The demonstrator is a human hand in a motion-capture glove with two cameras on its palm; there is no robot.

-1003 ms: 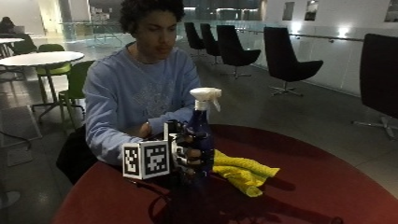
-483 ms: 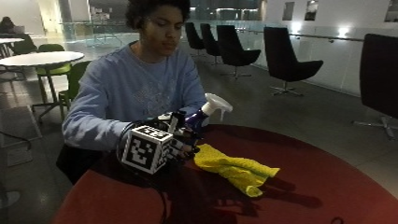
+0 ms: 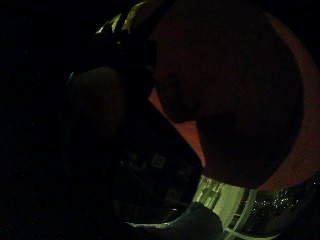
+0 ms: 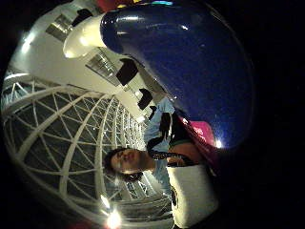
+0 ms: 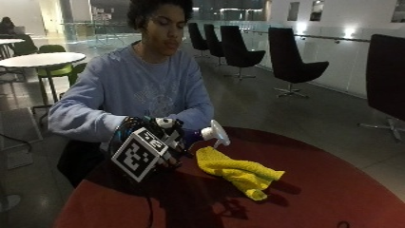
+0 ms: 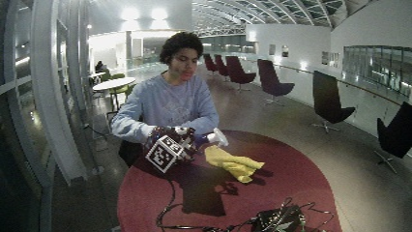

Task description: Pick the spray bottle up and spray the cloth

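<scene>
Blue spray bottle (image 5: pixel 193 137) is tipped sideways off the red surface (image 5: pixel 329 190), gloved right hand (image 5: pixel 155 147) fingers curled round its body. Its white nozzle (image 5: pixel 216 134) points down at the yellow cloth (image 5: pixel 237 171) just beside it, seemingly aimed to spray.

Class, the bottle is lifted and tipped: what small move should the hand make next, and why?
Probably squeeze the trigger. The right hand holds the spray bottle tilted, its white nozzle just above the yellow cloth on the table, aimed down toward it.
</scene>
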